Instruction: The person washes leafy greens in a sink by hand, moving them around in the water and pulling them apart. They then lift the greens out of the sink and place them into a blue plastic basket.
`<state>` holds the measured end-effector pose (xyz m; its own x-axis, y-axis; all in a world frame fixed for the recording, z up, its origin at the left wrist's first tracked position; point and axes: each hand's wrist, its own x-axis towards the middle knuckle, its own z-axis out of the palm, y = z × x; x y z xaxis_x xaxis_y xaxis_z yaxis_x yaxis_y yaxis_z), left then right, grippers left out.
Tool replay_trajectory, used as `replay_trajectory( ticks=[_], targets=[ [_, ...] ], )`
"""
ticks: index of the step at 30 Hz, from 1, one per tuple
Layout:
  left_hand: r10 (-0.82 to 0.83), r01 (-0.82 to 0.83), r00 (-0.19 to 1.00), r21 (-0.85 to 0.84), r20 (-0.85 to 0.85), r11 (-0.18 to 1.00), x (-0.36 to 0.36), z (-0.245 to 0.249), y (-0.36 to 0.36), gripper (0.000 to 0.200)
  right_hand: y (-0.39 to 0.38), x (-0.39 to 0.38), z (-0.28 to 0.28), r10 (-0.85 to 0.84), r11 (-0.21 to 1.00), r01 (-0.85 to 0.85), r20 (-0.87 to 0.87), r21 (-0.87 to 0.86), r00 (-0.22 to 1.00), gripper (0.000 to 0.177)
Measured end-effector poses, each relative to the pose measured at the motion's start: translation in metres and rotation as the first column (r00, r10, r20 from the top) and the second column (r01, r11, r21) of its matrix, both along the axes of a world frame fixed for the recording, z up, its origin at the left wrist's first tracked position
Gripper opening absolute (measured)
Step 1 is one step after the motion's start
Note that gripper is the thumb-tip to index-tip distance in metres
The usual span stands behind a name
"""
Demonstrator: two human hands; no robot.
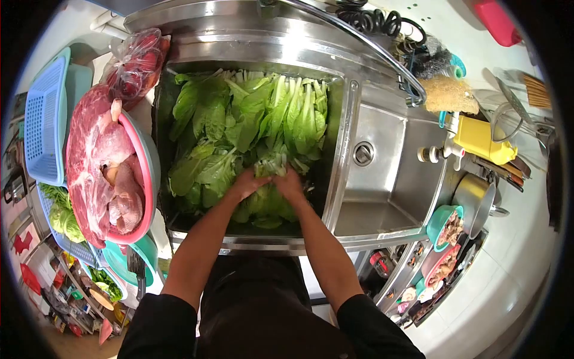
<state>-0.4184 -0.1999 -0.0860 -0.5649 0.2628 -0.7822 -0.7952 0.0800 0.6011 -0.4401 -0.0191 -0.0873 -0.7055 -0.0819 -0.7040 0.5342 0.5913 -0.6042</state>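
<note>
Long green lettuce leaves (251, 113) float in the water-filled left basin (161, 149) of a steel sink, with pale stem ends lined up toward the far side. Close to the near edge, my left hand (245, 183) and my right hand (288, 184) meet around a small bunch of lettuce (272, 166). Its pale cut ends point away from me. The fingers of both hands are curled around the leaves and partly hidden by them.
On the left stands a pink bowl (146, 209) of raw meat (95, 161), near a blue basket (45, 125) and a bag of red produce (140, 63). A curved faucet (371, 45) arches over the right basin (376, 185). A yellow bottle (481, 139) stands farther right.
</note>
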Motion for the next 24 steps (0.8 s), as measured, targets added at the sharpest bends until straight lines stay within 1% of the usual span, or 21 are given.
replay_trajectory(
  ticks=[1, 2, 3, 5, 6, 7, 8, 9, 10, 11, 12, 13, 14, 16, 17, 18, 19, 21, 22, 24],
  targets=[
    [-0.108, 0.104, 0.994, -0.167, -0.011, 0.980, 0.003, -0.016, 0.002, 0.079, 0.004, 0.003, -0.016, -0.014, 0.999, 0.016, 0.044, -0.041, 0.999, 0.039],
    [-0.217, 0.205, 0.976, -0.325, 0.001, 0.923, 0.005, -0.033, 0.008, 0.079, 0.007, 0.004, -0.034, 0.360, 0.929, -0.359, 0.012, 0.090, 0.933, 0.036],
    [-0.321, 0.297, 0.947, -0.469, 0.030, 0.832, 0.007, -0.045, 0.013, 0.079, 0.010, 0.002, -0.058, 0.683, 0.708, -0.672, 0.030, 0.219, 0.729, 0.034],
    [-0.461, 0.411, 0.887, -0.427, -0.015, 0.805, -0.005, -0.039, 0.012, 0.077, 0.018, 0.007, -0.082, 0.844, 0.487, -0.810, 0.062, 0.327, 0.533, 0.030],
    [-0.474, 0.413, 0.880, -0.434, -0.036, 0.800, -0.002, -0.044, 0.013, 0.074, 0.021, 0.012, -0.085, 0.772, 0.593, -0.738, 0.032, 0.323, 0.635, 0.029],
    [-0.487, 0.415, 0.872, -0.442, -0.056, 0.795, 0.004, -0.055, 0.014, 0.072, 0.023, 0.016, -0.089, 0.718, 0.652, -0.685, 0.026, 0.324, 0.696, 0.030],
    [-0.447, 0.364, 0.891, -0.474, -0.073, 0.802, 0.016, -0.071, 0.019, 0.069, 0.024, 0.018, -0.091, 0.658, 0.709, -0.626, 0.017, 0.324, 0.753, 0.030],
    [-0.356, 0.306, 0.933, -0.410, -0.050, 0.859, 0.017, -0.066, 0.019, 0.069, 0.024, 0.018, -0.094, 0.626, 0.729, -0.597, 0.027, 0.336, 0.780, 0.031],
    [-0.260, 0.237, 0.965, -0.349, -0.021, 0.907, 0.010, -0.045, 0.020, 0.070, 0.023, 0.013, -0.079, 0.514, 0.814, -0.490, 0.004, 0.312, 0.858, 0.033],
    [-0.120, 0.132, 0.990, -0.193, 0.073, 0.972, 0.001, -0.023, 0.014, 0.074, 0.022, 0.007, -0.063, 0.392, 0.885, -0.370, -0.026, 0.282, 0.919, 0.035],
    [-0.038, 0.052, 0.993, -0.120, 0.113, 0.991, -0.009, 0.009, 0.012, 0.078, 0.017, 0.003, -0.006, 0.165, 0.969, -0.149, -0.066, 0.199, 0.984, 0.038],
    [0.041, -0.033, 0.986, -0.053, 0.160, 0.998, -0.020, 0.042, 0.010, 0.082, 0.015, 0.006, 0.032, -0.074, 0.991, 0.082, -0.082, 0.105, 0.994, 0.041],
    [0.079, -0.071, 0.988, -0.064, 0.136, 0.995, -0.023, 0.068, 0.010, 0.085, 0.021, 0.013, 0.040, -0.135, 0.991, 0.136, -0.067, 0.011, 0.989, 0.042],
    [0.173, -0.174, 0.980, 0.001, 0.100, 0.985, -0.005, 0.059, 0.009, 0.090, 0.033, 0.021, 0.051, -0.246, 0.955, 0.239, -0.018, -0.175, 0.969, 0.045],
    [0.230, -0.237, 0.969, 0.077, 0.090, 0.968, 0.017, 0.011, 0.007, 0.092, 0.034, 0.018, 0.054, -0.269, 0.928, 0.270, 0.040, -0.256, 0.962, 0.046],
    [0.284, -0.295, 0.955, 0.155, 0.088, 0.943, 0.028, -0.015, 0.005, 0.094, 0.035, 0.017, 0.055, -0.287, 0.893, 0.304, 0.101, -0.332, 0.953, 0.047],
    [0.242, -0.253, 0.966, 0.143, 0.089, 0.957, 0.016, 0.008, 0.005, 0.086, 0.036, 0.016, 0.056, -0.299, 0.850, 0.341, 0.167, -0.400, 0.940, 0.048],
    [0.159, -0.170, 0.982, 0.118, 0.099, 0.978, -0.007, 0.054, 0.003, 0.070, 0.037, 0.011, 0.055, -0.248, 0.859, 0.308, 0.193, -0.409, 0.949, 0.050],
    [0.126, -0.139, 0.986, 0.126, 0.106, 0.982, -0.012, 0.058, 0.003, 0.079, 0.037, 0.009, 0.053, -0.222, 0.863, 0.292, 0.209, -0.413, 0.952, 0.051],
    [0.063, -0.079, 0.991, 0.142, 0.118, 0.987, -0.020, 0.063, 0.001, 0.099, 0.037, 0.005, 0.040, -0.024, 0.949, 0.051, 0.090, -0.310, 0.996, 0.051]
  ],
)
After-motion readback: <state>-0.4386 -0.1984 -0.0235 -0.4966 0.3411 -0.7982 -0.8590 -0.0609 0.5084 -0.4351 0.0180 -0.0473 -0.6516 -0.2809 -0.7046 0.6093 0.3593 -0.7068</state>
